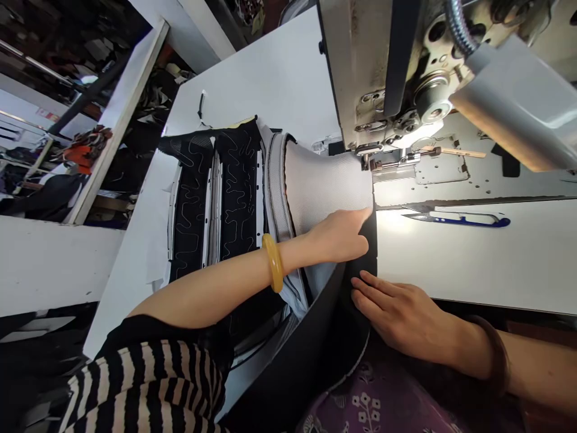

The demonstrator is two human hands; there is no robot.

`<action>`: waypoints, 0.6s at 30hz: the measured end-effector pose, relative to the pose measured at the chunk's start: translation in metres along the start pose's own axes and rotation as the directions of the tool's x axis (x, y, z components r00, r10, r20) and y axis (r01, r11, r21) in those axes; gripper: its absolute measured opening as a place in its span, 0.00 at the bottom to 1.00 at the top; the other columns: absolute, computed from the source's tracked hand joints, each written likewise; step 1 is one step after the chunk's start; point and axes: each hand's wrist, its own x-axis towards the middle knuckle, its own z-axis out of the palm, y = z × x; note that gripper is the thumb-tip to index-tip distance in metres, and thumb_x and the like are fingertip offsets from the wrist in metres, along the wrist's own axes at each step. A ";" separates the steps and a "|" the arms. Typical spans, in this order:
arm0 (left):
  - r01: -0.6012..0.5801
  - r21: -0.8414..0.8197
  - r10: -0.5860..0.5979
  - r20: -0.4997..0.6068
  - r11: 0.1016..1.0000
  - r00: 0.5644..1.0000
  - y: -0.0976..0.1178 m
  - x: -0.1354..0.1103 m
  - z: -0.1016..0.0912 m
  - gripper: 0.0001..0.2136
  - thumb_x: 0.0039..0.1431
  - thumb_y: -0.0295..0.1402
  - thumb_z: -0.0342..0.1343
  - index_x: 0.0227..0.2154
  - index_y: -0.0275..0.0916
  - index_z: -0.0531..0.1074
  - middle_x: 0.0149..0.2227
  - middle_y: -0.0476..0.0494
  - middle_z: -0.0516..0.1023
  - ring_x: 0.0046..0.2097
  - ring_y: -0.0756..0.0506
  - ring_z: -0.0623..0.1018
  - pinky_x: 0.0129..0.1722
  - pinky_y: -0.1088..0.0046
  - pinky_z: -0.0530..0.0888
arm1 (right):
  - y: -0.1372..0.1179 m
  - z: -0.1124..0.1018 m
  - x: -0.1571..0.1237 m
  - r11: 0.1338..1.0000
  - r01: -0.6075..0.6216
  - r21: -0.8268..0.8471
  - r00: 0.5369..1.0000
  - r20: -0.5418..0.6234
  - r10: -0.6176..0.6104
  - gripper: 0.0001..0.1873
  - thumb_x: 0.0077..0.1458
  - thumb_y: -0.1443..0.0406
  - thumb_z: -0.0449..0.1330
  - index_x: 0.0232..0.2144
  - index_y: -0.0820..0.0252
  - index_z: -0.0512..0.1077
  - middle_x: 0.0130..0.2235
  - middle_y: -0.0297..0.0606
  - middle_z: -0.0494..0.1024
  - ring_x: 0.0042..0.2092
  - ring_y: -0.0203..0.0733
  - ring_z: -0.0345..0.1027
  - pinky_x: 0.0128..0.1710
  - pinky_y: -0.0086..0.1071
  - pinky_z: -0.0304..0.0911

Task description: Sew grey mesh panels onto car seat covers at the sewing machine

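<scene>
A light grey mesh fabric piece (324, 183) lies under the presser foot (366, 161) of a sewing machine (360, 66). Along its right side shows a black fabric piece (367, 249), which hangs down toward my lap. My left hand (345, 236) is closed on the grey and black fabric near their edge, one finger stretched toward the seam; its other fingertips are hidden. Closer to me, my right hand (399, 310) rests on the black fabric with its fingers out nearly flat.
Blue-handled thread snips (460, 216) lie on the white table (451, 258) right of the fabric. Black stitched panels (238, 186) are spread to the left. A grey lamp-like part (523, 102) juts out at upper right. Scraps fill shelving at far left.
</scene>
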 end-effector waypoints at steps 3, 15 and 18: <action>-0.003 0.005 0.003 -0.018 1.000 1.000 -0.002 0.007 -0.003 0.26 0.46 0.22 0.45 0.51 0.34 0.69 0.43 0.41 0.79 0.42 0.44 0.76 0.39 0.70 0.71 | 0.007 0.002 0.003 1.000 0.015 -0.011 1.000 -0.009 -0.015 0.19 0.54 0.77 0.46 0.34 0.67 0.77 0.39 0.45 0.81 0.42 0.41 0.75 0.44 0.30 0.71; -0.031 0.094 0.038 -0.073 0.995 0.997 -0.001 0.035 -0.015 0.15 0.47 0.24 0.46 0.39 0.35 0.70 0.34 0.41 0.77 0.33 0.44 0.72 0.31 0.66 0.67 | 0.035 0.006 0.013 0.989 0.133 -0.057 0.989 0.066 -0.129 0.18 0.55 0.76 0.46 0.37 0.67 0.76 0.40 0.46 0.80 0.43 0.42 0.74 0.49 0.34 0.69; -0.030 0.097 0.038 -0.090 0.995 0.995 -0.002 0.039 -0.016 0.17 0.48 0.23 0.46 0.42 0.34 0.71 0.38 0.39 0.78 0.38 0.43 0.75 0.36 0.66 0.69 | 0.042 0.005 0.017 0.987 0.144 -0.076 0.988 0.066 -0.139 0.20 0.55 0.76 0.45 0.36 0.65 0.76 0.40 0.45 0.80 0.42 0.42 0.74 0.49 0.34 0.68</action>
